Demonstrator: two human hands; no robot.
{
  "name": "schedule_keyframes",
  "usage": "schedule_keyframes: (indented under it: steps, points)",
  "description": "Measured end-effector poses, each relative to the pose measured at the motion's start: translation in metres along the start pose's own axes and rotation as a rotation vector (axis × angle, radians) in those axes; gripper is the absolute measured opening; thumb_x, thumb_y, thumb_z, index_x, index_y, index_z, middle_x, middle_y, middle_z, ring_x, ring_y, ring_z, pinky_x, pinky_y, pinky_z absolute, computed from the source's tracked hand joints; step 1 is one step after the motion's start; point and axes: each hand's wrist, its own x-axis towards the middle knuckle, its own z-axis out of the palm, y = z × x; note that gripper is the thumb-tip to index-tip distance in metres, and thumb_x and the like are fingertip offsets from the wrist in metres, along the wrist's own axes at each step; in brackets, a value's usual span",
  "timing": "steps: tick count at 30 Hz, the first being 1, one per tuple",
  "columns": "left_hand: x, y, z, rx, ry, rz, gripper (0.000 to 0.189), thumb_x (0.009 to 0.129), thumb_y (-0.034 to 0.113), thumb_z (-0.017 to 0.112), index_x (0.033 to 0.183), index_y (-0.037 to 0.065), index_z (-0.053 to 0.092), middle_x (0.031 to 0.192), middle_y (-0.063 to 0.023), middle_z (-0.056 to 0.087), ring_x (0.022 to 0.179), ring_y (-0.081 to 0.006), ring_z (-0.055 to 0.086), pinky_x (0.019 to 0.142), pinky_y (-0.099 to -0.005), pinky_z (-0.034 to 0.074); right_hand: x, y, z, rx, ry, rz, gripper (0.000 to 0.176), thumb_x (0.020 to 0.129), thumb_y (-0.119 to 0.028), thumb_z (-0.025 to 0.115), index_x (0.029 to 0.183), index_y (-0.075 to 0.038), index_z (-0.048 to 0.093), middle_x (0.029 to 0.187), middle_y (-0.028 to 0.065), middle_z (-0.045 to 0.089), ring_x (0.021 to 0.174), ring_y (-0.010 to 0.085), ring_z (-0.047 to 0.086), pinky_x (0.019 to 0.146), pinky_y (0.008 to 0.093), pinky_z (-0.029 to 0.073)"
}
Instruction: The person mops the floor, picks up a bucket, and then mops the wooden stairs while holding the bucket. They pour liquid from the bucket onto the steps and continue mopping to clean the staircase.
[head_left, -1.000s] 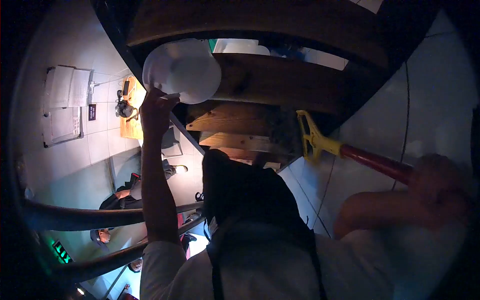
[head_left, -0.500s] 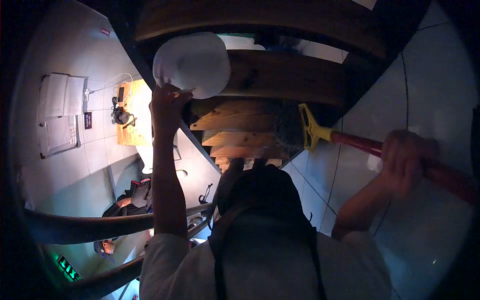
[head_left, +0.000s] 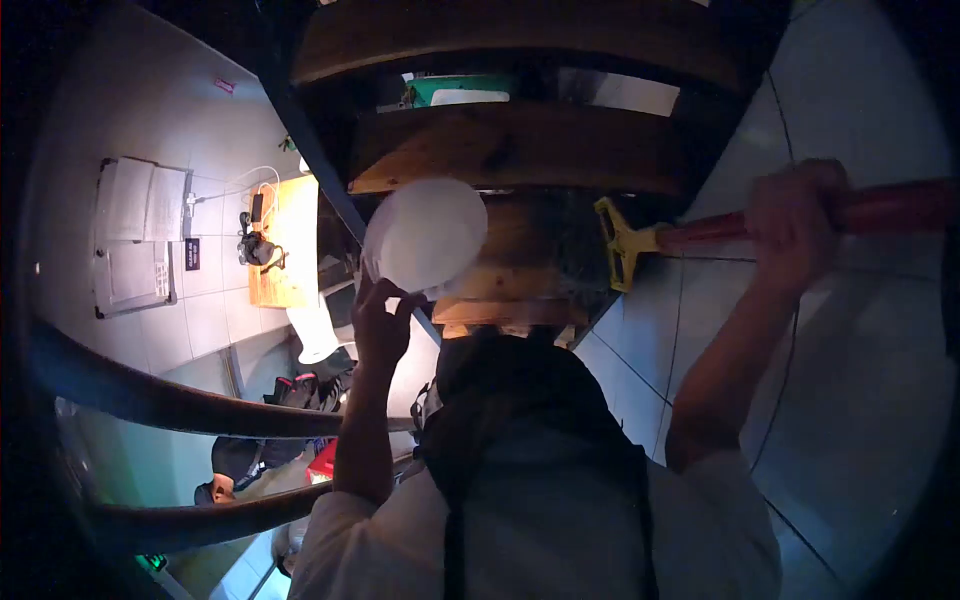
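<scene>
My left hand [head_left: 382, 318] is closed on the rim of a round white plastic container [head_left: 428, 235], which is tilted over the wooden stairs in front of me. Fingers wrapped, my right hand [head_left: 795, 215] grips the red handle of a mop [head_left: 700, 232]. The mop's yellow clamp [head_left: 620, 245] stands at the right end of a stair tread. Its dark grey strands [head_left: 582, 245] are blurred and lie on the step in shadow.
Wooden stair treads [head_left: 515, 148] rise ahead. White wall tiles [head_left: 860, 340] flank the right side. Dark curved handrails [head_left: 180, 405] cross on the left. Beyond them are a lit wooden table [head_left: 285, 240], a wall-mounted board [head_left: 135, 240] and a person [head_left: 245, 460] lower down.
My left hand and the white container have moved down and to the right, closer to the mop. My right hand has risen, and the mop handle now lies nearer to level.
</scene>
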Motion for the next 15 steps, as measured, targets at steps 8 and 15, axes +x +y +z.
schedule_keyframes:
  steps: [8, 15]
  points:
    - [-0.003, -0.019, 0.067, 0.03, -0.23, 0.093, 0.025, 0.073, 0.008, 0.076, 0.084, 0.001, 0.054, 0.138, -0.0364, 0.036, 0.115, -0.0487, 0.052, 0.092, -0.0458, 0.05, -0.008, -0.006, 0.016, -0.211, 0.085, -0.06, 0.014, 0.087, -0.01, 0.063, 0.091, -0.005, 0.051, 0.054, -0.0024, 0.037, 0.038, 0.0069, 0.033, 0.037, 0.0254, 0.031]
    - [0.013, -0.038, 0.106, 0.152, -0.256, 0.332, 0.026, 0.074, 0.01, 0.075, 0.086, -0.002, 0.054, 0.131, -0.0359, 0.036, 0.106, -0.0477, 0.053, 0.083, -0.0507, 0.052, -0.007, -0.006, 0.016, -0.222, 0.116, -0.043, 0.018, 0.086, -0.012, 0.066, 0.087, -0.005, 0.049, 0.054, -0.0034, 0.038, 0.038, 0.0065, 0.032, 0.037, 0.0255, 0.031]
